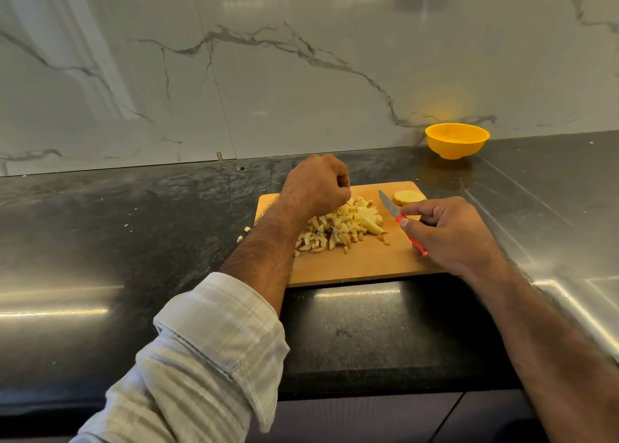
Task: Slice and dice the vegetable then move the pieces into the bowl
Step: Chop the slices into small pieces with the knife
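Observation:
A pile of pale diced vegetable pieces [341,228] lies on the wooden cutting board [361,265]. One uncut round slice [407,197] sits at the board's far right corner. My left hand [316,184] hovers over the far side of the pile with its fingers curled into a fist; whether it holds any pieces is hidden. My right hand [449,231] grips the red handle of a small knife [388,204], blade pointing away toward the slice. The yellow bowl [456,140] stands by the wall, beyond the board to the right.
The board lies on a dark stone counter [134,228] with a marble backsplash behind. Two stray pieces [243,234] lie on the counter left of the board. A steel surface [552,208] adjoins the counter at the right.

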Demonstrator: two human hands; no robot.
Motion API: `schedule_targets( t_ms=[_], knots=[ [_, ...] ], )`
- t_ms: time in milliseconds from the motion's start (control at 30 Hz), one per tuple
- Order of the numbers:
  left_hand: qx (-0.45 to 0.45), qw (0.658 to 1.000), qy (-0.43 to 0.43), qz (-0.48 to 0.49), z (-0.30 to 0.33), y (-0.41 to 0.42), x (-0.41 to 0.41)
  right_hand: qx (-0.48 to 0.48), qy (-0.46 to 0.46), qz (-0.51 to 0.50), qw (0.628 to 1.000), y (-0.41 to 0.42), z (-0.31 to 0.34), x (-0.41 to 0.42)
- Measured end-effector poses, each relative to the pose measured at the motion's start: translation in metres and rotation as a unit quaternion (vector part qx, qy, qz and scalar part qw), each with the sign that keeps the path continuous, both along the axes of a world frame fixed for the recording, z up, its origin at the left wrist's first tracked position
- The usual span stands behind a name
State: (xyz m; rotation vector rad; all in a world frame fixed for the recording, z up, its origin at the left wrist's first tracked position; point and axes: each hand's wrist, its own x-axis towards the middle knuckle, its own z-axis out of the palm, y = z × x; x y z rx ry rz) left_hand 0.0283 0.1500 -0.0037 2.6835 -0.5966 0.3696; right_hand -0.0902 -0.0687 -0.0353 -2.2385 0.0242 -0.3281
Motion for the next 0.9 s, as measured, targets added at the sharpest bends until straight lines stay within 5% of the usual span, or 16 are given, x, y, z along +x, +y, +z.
schedule_targets(
  t_ms=[200,367,667,900],
  knots=[
    [-0.001,1.0,0.003,-0.024,-0.002,-0.003,0.001,0.086,-0.043,0.021,0.995,0.002,0.003,-0.005],
    [-0.023,0.999,-0.012,-0.023,-0.002,-0.003,0.001,-0.086,-0.098,-0.08,0.988,0.001,-0.002,-0.005],
    [-0.006,0.996,-0.058,-0.063,-0.003,-0.038,-0.014,-0.092,-0.126,-0.173,0.973,0.0,-0.004,-0.001],
    [0.08,0.99,0.071,-0.091,-0.008,-0.095,0.003,-0.07,-0.076,-0.21,0.972,-0.006,-0.003,-0.004]
  ],
)
